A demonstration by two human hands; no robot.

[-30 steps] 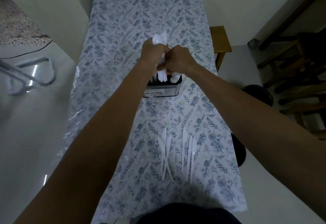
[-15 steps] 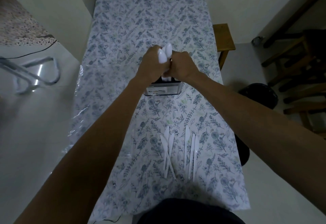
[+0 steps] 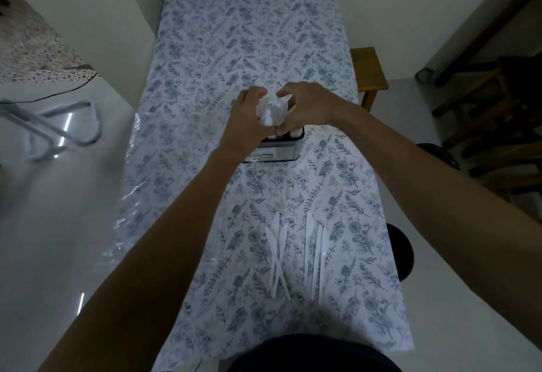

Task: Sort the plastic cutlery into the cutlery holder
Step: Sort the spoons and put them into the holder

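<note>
Head view | left hand (image 3: 245, 121) and right hand (image 3: 308, 106) both grip white spoons (image 3: 271, 109) above cutlery holder (image 3: 274, 150) | step: seating spoons | next: collect near knives (image 3: 296, 254)

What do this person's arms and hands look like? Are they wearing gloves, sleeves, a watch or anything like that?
Both arms are bare from wrist to the frame's edge: no sleeves show. The left hand and right hand wear no gloves, and no watch, bracelet or ring is visible, though the dim light could hide small items. A dark garment shows at the bottom edge.
</note>
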